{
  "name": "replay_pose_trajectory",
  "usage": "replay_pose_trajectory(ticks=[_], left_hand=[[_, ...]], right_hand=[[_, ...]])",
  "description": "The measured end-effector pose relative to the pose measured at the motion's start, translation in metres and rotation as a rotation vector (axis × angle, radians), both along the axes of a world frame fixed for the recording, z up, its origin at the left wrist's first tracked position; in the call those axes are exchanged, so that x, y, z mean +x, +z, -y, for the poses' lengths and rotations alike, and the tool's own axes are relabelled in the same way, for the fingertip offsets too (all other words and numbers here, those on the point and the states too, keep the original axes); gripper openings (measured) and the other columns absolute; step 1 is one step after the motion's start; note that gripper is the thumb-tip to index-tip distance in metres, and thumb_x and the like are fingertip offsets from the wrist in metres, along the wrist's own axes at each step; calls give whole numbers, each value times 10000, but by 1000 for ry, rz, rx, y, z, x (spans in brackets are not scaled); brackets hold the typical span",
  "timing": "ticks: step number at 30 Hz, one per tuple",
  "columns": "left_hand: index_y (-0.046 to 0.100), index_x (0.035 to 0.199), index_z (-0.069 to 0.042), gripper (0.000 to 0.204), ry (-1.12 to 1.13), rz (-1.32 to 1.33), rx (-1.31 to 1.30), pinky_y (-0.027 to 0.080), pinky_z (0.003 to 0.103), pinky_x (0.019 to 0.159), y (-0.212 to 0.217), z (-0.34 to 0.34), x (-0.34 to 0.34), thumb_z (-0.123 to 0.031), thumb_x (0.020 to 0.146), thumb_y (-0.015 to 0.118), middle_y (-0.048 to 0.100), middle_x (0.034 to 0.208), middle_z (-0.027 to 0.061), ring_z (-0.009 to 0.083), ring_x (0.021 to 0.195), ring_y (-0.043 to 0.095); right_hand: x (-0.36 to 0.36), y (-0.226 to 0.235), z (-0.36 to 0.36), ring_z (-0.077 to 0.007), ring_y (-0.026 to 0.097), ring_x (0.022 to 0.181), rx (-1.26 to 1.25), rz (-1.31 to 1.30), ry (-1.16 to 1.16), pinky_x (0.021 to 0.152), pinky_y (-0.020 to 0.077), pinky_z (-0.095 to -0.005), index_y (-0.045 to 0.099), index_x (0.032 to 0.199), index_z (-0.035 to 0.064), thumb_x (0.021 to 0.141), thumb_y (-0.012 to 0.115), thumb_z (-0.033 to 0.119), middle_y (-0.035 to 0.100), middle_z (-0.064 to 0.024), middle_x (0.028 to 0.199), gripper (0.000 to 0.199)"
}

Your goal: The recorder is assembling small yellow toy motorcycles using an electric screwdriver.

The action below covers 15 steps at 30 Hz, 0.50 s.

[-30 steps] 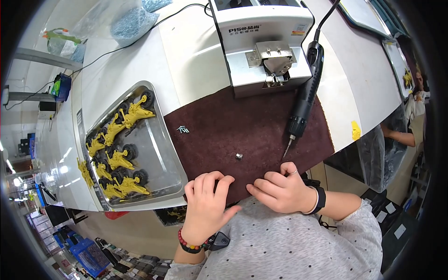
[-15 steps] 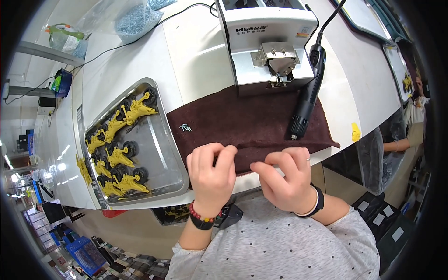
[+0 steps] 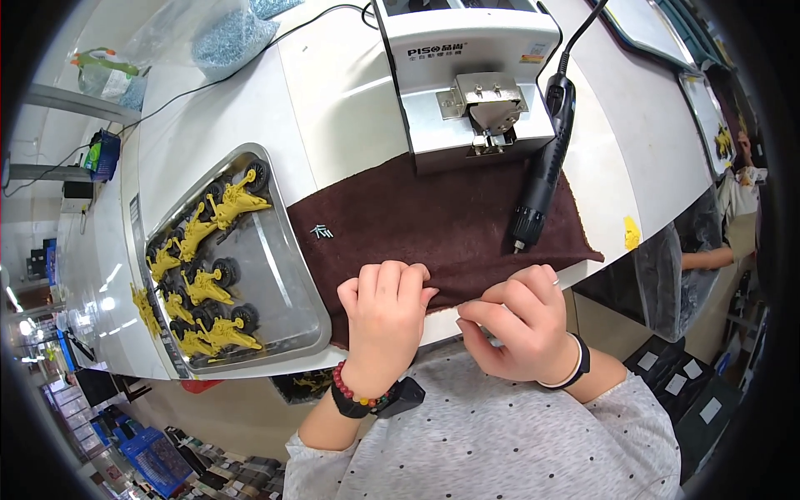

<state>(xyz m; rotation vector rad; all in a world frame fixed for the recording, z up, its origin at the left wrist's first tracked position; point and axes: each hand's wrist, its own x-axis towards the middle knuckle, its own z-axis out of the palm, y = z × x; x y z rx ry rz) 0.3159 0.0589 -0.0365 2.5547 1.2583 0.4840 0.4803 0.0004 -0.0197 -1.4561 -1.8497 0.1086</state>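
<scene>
A dark brown cloth lies on the white table, its near part pushed up into a long fold. My left hand is closed on the near edge of this cloth, knuckles up, fingertips bent down into it. To its right, my right hand has its fingers curled together at the same edge, with thumb and forefinger close to each other. Several small screws sit in a little group on the cloth's left side. A black electric screwdriver rests across the right side, bit toward me.
Left of the cloth stands a metal tray with several yellow toy motorcycles. A silver screw-feeding machine is at the back. Behind the tray is a bag of screws. A yellow piece lies near the right table edge; another person's arm shows beyond.
My left hand has turned flatter over the cloth, its fingers now side by side. My right hand has shifted slightly down and right. The whole view has shifted a little to the left.
</scene>
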Motion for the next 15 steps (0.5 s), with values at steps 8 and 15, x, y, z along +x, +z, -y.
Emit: replay_pose_trajectory(ticks=[8,15], left_hand=[[576,858,-124,177,-17,-29,155,314,345,745,-15,-3,1,-248,781,677,495,808,0,182,798,484],[554,817,-98,157,-60,32,55,319,357,741,-8,7,-6,-168,764,684,492,784,16,193,775,487]], right_hand=[[-11,1,-11,-167,488,738,-3,92,-41,620,323,-305,627,795,115,611,683,108,568,25,810,193],[-14,0,-13,-198,498,854,-160,285,-57,694,333,-346,633,1073,22,640,657,120,611,-21,1043,444]])
